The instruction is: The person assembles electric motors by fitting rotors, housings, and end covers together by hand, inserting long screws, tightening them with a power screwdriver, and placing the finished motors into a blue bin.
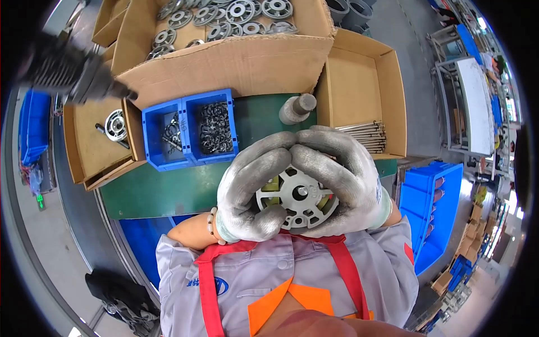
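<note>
Close to my chest, both gloved hands are wrapped round a motor (299, 192) with a round, slotted grey metal end cover facing up. A shaft tip shows in its centre hole, and yellow-green and red bits show through the slots. My left hand (250, 191) closes on its left side, thumb on the near rim. Along the top and right side curves my right hand (345, 180), its thumb tip meeting the left fingers. The motor's lower part is hidden by the gloves. Beyond the hands, a grey metal cylinder (297, 108) stands on the green bench (168, 194).
Blue bins (188, 154) hold small hardware. A large cardboard box (224, 64) contains grey end covers. Long rods lie in the right carton (365, 84); a left carton (84, 140) holds one cover. A dark power tool (78, 73) hangs upper left. A blue crate (429, 213) stands right.
</note>
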Motion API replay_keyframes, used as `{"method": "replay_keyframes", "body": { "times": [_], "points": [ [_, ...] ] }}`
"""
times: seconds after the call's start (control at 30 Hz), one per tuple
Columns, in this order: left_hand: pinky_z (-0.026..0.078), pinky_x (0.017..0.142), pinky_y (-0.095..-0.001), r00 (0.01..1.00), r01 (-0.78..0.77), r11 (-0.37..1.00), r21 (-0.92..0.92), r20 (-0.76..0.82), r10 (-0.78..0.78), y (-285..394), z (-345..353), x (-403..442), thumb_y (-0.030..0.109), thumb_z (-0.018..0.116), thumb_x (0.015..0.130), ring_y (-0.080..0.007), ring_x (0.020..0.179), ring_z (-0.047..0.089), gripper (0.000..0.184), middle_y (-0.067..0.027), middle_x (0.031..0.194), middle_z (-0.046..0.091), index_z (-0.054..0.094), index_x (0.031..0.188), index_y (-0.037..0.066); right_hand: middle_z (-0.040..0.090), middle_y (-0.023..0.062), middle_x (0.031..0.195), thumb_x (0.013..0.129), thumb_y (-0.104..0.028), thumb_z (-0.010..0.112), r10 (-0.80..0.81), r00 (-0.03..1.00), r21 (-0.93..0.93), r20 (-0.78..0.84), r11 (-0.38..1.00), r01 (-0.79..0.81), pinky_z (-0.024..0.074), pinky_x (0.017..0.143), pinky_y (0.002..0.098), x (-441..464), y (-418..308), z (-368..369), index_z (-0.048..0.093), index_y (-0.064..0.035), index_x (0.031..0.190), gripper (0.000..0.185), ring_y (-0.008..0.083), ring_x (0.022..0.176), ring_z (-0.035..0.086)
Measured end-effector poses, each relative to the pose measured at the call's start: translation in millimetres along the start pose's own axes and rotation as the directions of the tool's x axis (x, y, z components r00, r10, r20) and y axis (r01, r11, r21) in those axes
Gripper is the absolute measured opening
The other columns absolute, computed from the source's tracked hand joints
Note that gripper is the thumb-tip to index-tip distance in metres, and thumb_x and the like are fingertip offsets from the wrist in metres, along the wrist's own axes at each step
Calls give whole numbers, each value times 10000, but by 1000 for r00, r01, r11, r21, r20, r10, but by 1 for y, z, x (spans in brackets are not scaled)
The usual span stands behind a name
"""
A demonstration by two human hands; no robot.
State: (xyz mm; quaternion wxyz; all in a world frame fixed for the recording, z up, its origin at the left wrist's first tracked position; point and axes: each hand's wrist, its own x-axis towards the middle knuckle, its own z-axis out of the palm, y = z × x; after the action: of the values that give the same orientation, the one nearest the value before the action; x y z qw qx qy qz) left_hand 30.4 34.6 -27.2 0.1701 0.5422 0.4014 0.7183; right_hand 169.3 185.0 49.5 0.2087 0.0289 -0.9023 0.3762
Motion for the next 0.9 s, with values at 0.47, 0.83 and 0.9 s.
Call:
{"method": "replay_keyframes", "body": {
  "times": [0.47, 0.83, 0.9],
  "points": [
    [497, 990, -478, 991, 100, 993, 67, 82, -105, -7, -8, -10, 599, 561, 923, -383, 1221, 553, 689, -243, 1445, 428, 451, 1431, 146, 557, 225, 1270, 507, -311, 901, -52, 987, 101, -154, 993, 68, 491, 926, 505, -16, 21, 24, 554, -59, 1312, 912, 425, 1127, 582],
    [417, 1071, -479, 973, 224, 972, 74, -73, -218, 3, 2, -8, 480, 595, 950, -371, 1318, 470, 529, -256, 1451, 442, 550, 1318, 102, 508, 176, 1421, 634, -255, 869, 109, 988, 325, -110, 943, -68, 402, 1099, 412, -47, 37, -2, 424, -28, 1437, 946, 291, 1298, 516],
    [408, 1093, -477, 941, 308, 950, 42, -159, -298, 8, 8, -8, 612, 663, 848, -375, 1333, 457, 762, -256, 1469, 420, 513, 1358, 66, 562, 119, 1390, 800, -239, 771, 314, 928, 483, -199, 856, -186, 431, 1074, 366, -61, 84, -31, 455, -2, 1427, 741, 204, 1243, 558]
  ]
}}
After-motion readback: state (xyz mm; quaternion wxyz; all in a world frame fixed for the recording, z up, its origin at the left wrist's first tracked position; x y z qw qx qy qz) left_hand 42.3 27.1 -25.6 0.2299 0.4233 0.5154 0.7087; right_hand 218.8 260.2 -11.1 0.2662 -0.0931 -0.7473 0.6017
